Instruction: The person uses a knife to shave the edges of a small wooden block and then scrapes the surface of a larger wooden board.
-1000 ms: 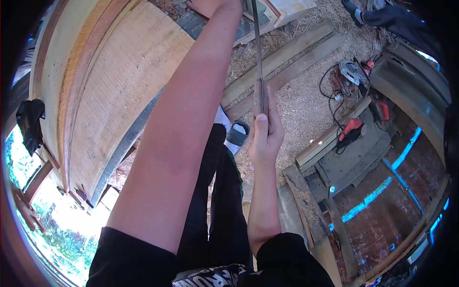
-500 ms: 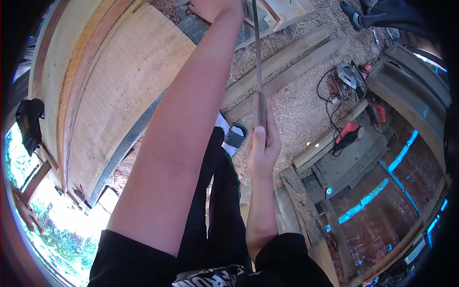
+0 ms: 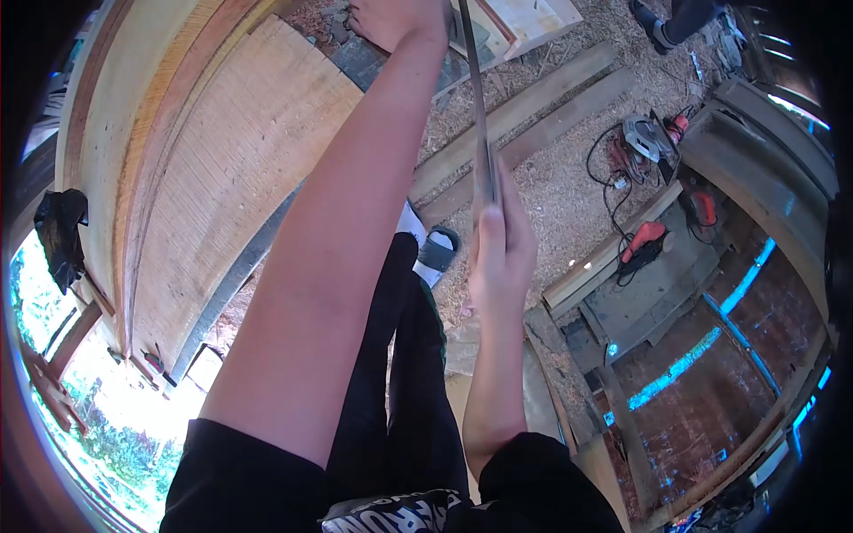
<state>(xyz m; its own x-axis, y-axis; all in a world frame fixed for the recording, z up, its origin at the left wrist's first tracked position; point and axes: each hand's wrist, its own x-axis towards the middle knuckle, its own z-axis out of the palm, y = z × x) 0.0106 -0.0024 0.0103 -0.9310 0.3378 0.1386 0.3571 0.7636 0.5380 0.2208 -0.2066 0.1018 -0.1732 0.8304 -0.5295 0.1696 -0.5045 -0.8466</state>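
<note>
My right hand (image 3: 504,253) is closed around the near end of a long, thin, dark strip (image 3: 476,84), its thumb lying along the top. The strip shows almost edge-on, so I cannot make out its exact kind. It runs forward from my hand and leaves the view at the top edge. Up there my left hand (image 3: 395,22) is beside the strip, at a dark grey surface (image 3: 366,60). The frame's edge cuts that hand off, and what its fingers do is mostly hidden. My left forearm crosses the middle of the view.
A large curved wooden panel (image 3: 235,115) stands on the left. Two planks (image 3: 533,98) lie on sawdust. At right are a circular saw (image 3: 647,139), a red-handled power tool (image 3: 641,242) and loose cables. Another person's foot (image 3: 656,31) shows at the top right.
My right hand has moved forward and slightly right with the strip's near end. My left hand sits slightly lower in view. The other person's leg at the top right has shifted.
</note>
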